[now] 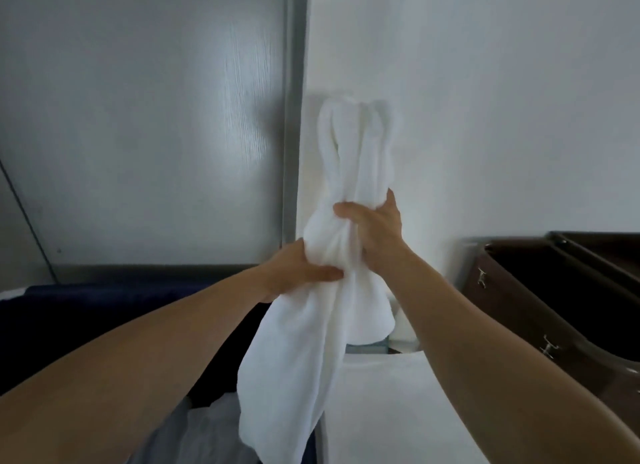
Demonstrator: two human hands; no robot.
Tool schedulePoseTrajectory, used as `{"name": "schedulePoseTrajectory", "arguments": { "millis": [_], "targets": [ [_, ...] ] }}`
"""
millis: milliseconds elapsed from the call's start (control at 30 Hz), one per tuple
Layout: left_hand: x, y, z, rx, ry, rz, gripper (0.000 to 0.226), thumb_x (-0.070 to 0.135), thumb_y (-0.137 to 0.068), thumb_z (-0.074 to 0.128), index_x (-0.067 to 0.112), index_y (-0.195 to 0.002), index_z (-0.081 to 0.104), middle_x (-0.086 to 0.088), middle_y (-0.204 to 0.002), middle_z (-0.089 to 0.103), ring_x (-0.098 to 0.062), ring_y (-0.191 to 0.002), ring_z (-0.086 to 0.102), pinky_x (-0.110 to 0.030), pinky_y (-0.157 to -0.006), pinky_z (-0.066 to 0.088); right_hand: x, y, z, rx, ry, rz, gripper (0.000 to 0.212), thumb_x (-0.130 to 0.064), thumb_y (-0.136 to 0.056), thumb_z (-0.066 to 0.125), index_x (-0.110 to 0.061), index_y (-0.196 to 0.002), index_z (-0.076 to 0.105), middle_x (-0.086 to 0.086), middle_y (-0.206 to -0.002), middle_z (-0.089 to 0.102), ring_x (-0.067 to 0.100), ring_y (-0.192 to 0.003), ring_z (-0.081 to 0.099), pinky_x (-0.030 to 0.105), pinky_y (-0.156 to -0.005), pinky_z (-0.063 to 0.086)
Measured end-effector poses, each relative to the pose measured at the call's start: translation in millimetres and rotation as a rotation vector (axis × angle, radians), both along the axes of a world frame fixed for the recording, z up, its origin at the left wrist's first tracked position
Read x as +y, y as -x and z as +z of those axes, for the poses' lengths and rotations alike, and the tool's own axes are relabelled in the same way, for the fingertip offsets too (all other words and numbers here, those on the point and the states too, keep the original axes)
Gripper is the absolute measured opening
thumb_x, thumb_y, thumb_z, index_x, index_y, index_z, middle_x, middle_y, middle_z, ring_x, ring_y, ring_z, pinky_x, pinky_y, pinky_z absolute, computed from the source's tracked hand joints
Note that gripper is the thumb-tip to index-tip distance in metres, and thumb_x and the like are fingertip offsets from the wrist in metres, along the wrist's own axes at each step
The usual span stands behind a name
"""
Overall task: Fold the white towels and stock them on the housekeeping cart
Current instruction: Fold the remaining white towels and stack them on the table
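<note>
A bunched white towel (304, 352) hangs in the air in the middle of the view, held up in front of a white wall. My left hand (298, 273) grips its gathered middle from the left. Just above and to the right, my right hand (374, 229) grips the same bunch, fingers curled round the cloth. Above my hands the towel stands up in two loops; below them it hangs in long loose folds. More white cloth (207, 425) lies low at the bottom, partly hidden by my left arm.
A dark blue bag or bin (86, 318) sits at lower left. A flat white surface (388, 411) lies at lower right. A dark brown unit with metal clips (540, 300) stands at the right. A grey door panel (145, 124) fills the left background.
</note>
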State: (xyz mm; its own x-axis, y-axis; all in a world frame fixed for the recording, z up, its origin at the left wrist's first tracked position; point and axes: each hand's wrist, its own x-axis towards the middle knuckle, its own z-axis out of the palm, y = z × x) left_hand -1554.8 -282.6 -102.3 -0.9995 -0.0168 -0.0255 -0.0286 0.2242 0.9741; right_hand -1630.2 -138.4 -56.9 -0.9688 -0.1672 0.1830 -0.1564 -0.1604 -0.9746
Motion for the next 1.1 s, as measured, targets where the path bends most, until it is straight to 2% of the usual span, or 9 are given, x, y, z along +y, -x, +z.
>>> {"name": "schedulePoseTrajectory", "arguments": {
  "millis": [200,333,467,567,633,700,800,900,1100],
  "targets": [
    [49.4,36.8,33.1,0.229,-0.046,0.076,0.049,0.022,-0.078,0.082,0.023,-0.123,0.062,0.004,-0.106,0.073,-0.017,-0.093,0.071,-0.031,-0.075,0.059,45.6,4.6,49.0,0.051,0.199,-0.109,0.063,-0.001,-0.067,0.087,-0.008,-0.121,0.057,0.011,-0.104,0.075,0.026,-0.086,0.076,0.041,-0.073,0.062],
    [94.7,54.7,62.0,0.36,-0.066,0.064,0.053,0.028,-0.081,0.081,0.027,-0.128,0.058,0.006,-0.11,0.071,-0.013,-0.095,0.07,-0.03,-0.078,0.059,87.3,12.2,90.5,0.15,0.211,-0.095,0.07,-0.002,-0.068,0.087,-0.002,-0.129,0.054,0.018,-0.115,0.071,0.032,-0.094,0.074,0.046,-0.077,0.062],
    [132.0,68.4,73.3,0.395,-0.079,0.001,0.05,0.031,-0.084,0.078,0.033,-0.129,0.055,0.009,-0.111,0.071,-0.012,-0.097,0.07,-0.024,-0.068,0.057,123.1,21.8,104.6,0.27,0.132,-0.144,0.082,-0.017,-0.058,0.093,-0.011,-0.129,0.051,0.008,-0.114,0.072,0.024,-0.094,0.074,0.041,-0.077,0.062],
    [150.9,76.6,56.4,0.288,-0.009,-0.108,0.06,0.028,-0.083,0.08,0.032,-0.136,0.051,0.007,-0.119,0.07,-0.015,-0.107,0.068,-0.038,-0.087,0.058,147.0,28.2,79.4,0.21,0.101,-0.134,0.091,-0.037,-0.053,0.094,-0.018,-0.128,0.046,0.003,-0.118,0.068,0.022,-0.1,0.072,0.043,-0.082,0.061],
    [152.4,76.0,34.6,0.137,0.031,-0.239,0.068,0.02,-0.079,0.082,0.04,-0.134,0.048,0.02,-0.117,0.068,0.0,-0.107,0.065,-0.03,-0.086,0.056,167.7,33.8,44.7,0.082,0.102,-0.064,0.094,-0.051,-0.052,0.091,-0.017,-0.129,0.048,0.005,-0.122,0.068,0.025,-0.103,0.071,0.047,-0.088,0.059],
    [146.5,74.7,10.4,-0.05,0.004,-0.308,0.074,0.022,-0.079,0.082,0.043,-0.136,0.04,0.03,-0.123,0.062,0.006,-0.114,0.059,-0.027,-0.094,0.048,187.2,38.8,-2.3,-0.084,0.101,0.058,0.088,-0.058,-0.062,0.088,-0.012,-0.131,0.058,0.014,-0.124,0.068,0.035,-0.112,0.068,0.054,-0.098,0.054],
    [146.5,79.7,-27.9,-0.171,-0.223,-0.278,0.077,0.04,-0.077,0.083,0.034,-0.143,0.044,0.006,-0.138,0.06,-0.023,-0.127,0.057,-0.052,-0.107,0.04,202.7,32.5,-74.4,-0.312,0.052,0.096,0.052,-0.037,-0.075,0.083,-0.006,-0.115,0.07,0.021,-0.112,0.072,0.041,-0.107,0.068,0.059,-0.096,0.053],
    [169.8,79.7,-60.9,-0.229,-0.385,-0.033,0.07,0.049,-0.069,0.085,0.017,-0.126,0.063,-0.008,-0.113,0.074,-0.027,-0.102,0.072,-0.042,-0.082,0.06,207.5,29.6,-116.1,-0.328,-0.067,0.134,0.022,-0.013,-0.083,0.079,-0.006,-0.103,0.074,0.018,-0.101,0.076,0.039,-0.101,0.071,0.06,-0.093,0.054],
    [173.4,68.0,-91.5,-0.113,-0.508,0.107,0.052,0.013,-0.078,0.076,0.011,-0.129,0.062,-0.017,-0.12,0.069,-0.038,-0.107,0.068,-0.054,-0.087,0.056,235.7,52.5,-111.9,-0.252,-0.418,0.261,0.028,-0.009,-0.07,0.086,-0.012,-0.096,0.075,0.008,-0.093,0.077,0.021,-0.079,0.075,0.036,-0.068,0.061]
  ]
}}
